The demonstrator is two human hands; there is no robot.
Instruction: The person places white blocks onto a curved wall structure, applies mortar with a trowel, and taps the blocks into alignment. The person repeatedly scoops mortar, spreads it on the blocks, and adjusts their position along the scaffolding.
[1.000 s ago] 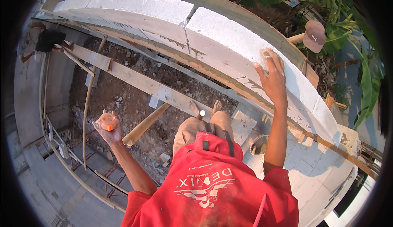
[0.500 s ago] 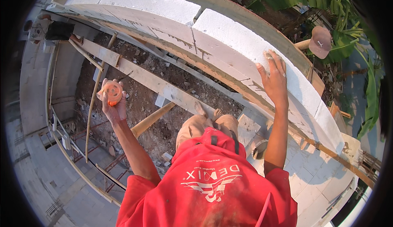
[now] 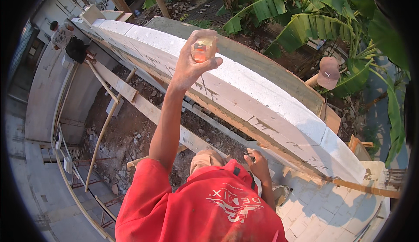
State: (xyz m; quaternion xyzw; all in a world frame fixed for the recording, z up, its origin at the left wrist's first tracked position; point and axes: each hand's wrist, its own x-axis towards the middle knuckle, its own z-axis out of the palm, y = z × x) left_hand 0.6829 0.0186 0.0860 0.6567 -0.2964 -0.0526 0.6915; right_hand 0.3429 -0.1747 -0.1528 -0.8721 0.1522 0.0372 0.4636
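Observation:
My left hand (image 3: 190, 63) is raised over the top of the white block wall (image 3: 270, 94), its fingers wrapped round a small clear cup (image 3: 204, 49). Something orange shows inside the cup, which stays clear of the blocks as far as I can tell. Low beside my thigh is my right hand (image 3: 258, 164), off the wall. Its fingers are slightly bent and apart, and I see nothing in them.
A long plank (image 3: 148, 107) spans the rubble pit (image 3: 131, 133) below me. Bamboo poles (image 3: 101, 141) stand to the left. At the far left another person (image 3: 72, 43) is near the wall. A cap (image 3: 328, 72) hangs on a post end at right, near banana leaves (image 3: 314, 30).
My left hand has carried the cup up and to the right, from over the pit to the wall top. My right hand has come off the wall and down beside my thigh.

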